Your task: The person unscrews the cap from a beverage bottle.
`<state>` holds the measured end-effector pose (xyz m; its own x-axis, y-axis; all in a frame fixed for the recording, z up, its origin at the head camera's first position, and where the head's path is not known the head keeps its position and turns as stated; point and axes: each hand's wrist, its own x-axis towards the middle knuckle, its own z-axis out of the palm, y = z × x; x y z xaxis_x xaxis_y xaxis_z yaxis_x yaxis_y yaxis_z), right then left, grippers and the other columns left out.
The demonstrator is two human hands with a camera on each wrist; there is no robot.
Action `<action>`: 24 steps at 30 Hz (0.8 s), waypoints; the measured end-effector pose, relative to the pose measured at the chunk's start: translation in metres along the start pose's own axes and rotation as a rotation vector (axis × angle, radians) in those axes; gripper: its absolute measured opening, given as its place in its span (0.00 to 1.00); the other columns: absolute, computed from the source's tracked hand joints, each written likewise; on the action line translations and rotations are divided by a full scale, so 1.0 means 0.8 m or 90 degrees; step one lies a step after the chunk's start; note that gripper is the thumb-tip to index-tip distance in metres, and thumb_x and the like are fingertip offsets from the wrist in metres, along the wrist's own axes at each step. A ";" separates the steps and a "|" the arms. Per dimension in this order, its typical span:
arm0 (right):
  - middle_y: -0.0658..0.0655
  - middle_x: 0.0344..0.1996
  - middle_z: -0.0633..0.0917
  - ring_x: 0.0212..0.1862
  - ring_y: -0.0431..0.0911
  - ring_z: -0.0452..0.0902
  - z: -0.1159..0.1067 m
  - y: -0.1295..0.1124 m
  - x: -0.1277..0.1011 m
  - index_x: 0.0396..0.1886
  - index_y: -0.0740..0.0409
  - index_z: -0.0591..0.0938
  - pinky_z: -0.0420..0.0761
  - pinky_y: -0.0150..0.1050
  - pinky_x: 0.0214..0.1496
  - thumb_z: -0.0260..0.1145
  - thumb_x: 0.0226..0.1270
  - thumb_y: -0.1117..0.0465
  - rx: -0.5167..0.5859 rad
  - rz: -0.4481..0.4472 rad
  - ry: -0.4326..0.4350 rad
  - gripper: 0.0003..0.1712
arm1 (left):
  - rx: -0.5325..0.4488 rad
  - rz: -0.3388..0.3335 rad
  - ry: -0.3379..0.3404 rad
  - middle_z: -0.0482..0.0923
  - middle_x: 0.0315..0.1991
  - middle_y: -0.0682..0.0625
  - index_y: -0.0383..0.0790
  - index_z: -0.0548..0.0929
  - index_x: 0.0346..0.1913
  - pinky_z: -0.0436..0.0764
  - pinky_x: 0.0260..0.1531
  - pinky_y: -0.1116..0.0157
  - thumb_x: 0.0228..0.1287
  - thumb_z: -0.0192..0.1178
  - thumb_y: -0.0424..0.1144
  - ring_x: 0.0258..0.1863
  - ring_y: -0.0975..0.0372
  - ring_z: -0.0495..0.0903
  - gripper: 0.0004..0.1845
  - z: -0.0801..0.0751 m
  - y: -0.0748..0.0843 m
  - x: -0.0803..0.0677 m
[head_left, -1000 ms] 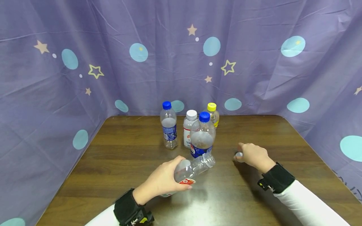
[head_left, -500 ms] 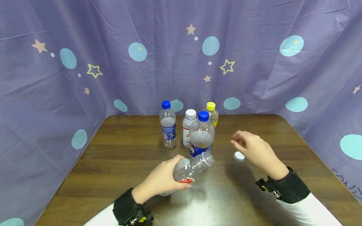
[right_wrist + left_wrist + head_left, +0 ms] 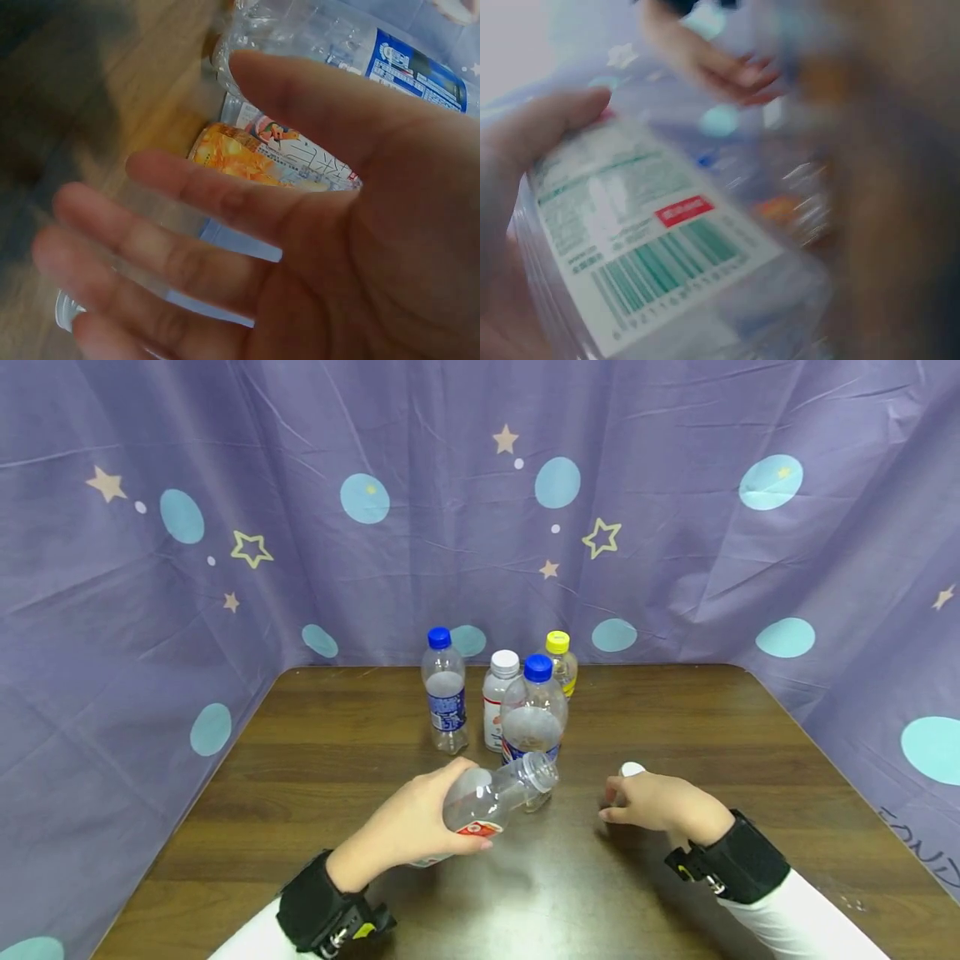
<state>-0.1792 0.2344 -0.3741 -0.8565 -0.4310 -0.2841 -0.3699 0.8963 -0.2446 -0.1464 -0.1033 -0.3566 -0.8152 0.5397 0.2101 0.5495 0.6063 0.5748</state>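
Note:
My left hand [image 3: 420, 822] grips a clear uncapped bottle [image 3: 495, 793] by its labelled body, tilted with the open mouth pointing up and right. In the left wrist view the bottle's white label [image 3: 637, 247] fills the frame under my thumb [image 3: 547, 127]. My right hand [image 3: 648, 802] rests low over the table with relaxed fingers and holds nothing. A white cap [image 3: 632, 769] lies on the table just beyond it. The right wrist view shows that hand's bare palm [image 3: 300, 247] with fingers spread.
Several capped bottles stand behind the held one: a blue-capped one [image 3: 446, 697], a white-capped one [image 3: 501, 693], a larger blue-capped one [image 3: 534, 710] and a yellow-capped one [image 3: 561, 660]. The brown wooden table [image 3: 337, 760] is walled by a purple curtain [image 3: 225, 527].
My right hand let go of the white cap on the table, rose, then dropped back nearer to me. My left hand shifted slightly left and raised the bottle's mouth.

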 end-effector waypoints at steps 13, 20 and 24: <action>0.50 0.32 0.82 0.36 0.44 0.76 -0.008 0.001 -0.005 0.42 0.55 0.79 0.77 0.47 0.38 0.65 0.64 0.45 -0.003 0.006 -0.016 0.19 | -0.410 0.128 0.596 0.75 0.46 0.47 0.40 0.70 0.57 0.77 0.42 0.68 0.42 0.68 0.20 0.42 0.59 0.76 0.35 -0.158 -0.030 0.016; 0.51 0.34 0.82 0.37 0.45 0.77 -0.008 0.001 -0.004 0.45 0.56 0.78 0.77 0.47 0.39 0.64 0.65 0.45 0.022 0.023 -0.042 0.20 | -0.397 -0.011 0.731 0.74 0.47 0.54 0.44 0.68 0.58 0.74 0.46 0.69 0.45 0.74 0.28 0.44 0.63 0.75 0.36 -0.150 -0.125 0.050; 0.51 0.34 0.82 0.37 0.44 0.77 -0.008 0.001 -0.002 0.45 0.56 0.78 0.77 0.47 0.39 0.64 0.65 0.45 0.030 0.023 -0.046 0.20 | -0.358 -0.186 0.697 0.70 0.49 0.57 0.43 0.66 0.60 0.70 0.52 0.68 0.46 0.76 0.33 0.50 0.65 0.71 0.39 -0.130 -0.177 0.059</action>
<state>-0.1800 0.2366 -0.3679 -0.8406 -0.4057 -0.3589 -0.3200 0.9066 -0.2753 -0.2814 -0.2247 -0.3456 -0.7650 -0.4993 0.4068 0.3896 0.1442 0.9096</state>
